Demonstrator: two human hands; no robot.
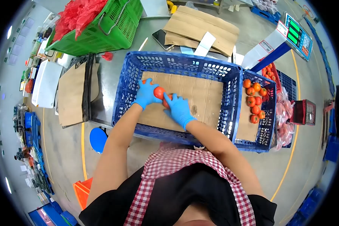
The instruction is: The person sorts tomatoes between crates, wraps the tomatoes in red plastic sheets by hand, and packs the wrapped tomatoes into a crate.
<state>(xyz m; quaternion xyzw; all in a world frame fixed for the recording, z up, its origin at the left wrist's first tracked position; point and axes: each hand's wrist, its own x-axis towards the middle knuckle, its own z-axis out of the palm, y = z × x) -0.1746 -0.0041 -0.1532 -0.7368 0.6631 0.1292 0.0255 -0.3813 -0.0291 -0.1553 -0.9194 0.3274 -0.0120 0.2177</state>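
Head: right hand (179, 110) grips tomato (165, 104); open cardboard (206, 94) toward crate rim (238, 98).

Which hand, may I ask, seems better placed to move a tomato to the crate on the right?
Probably the right hand: it touches a tomato and is nearer that crate than the left hand.

Directly in front of me, the shiny metal table (107, 84) carries a blue perforated plastic crate (177, 57), with a green plastic crate (118, 29) beyond it to my left, a red scrap (107, 56) near that, and a black smartphone (161, 38) beside flattened cardboard sheets (204, 27).
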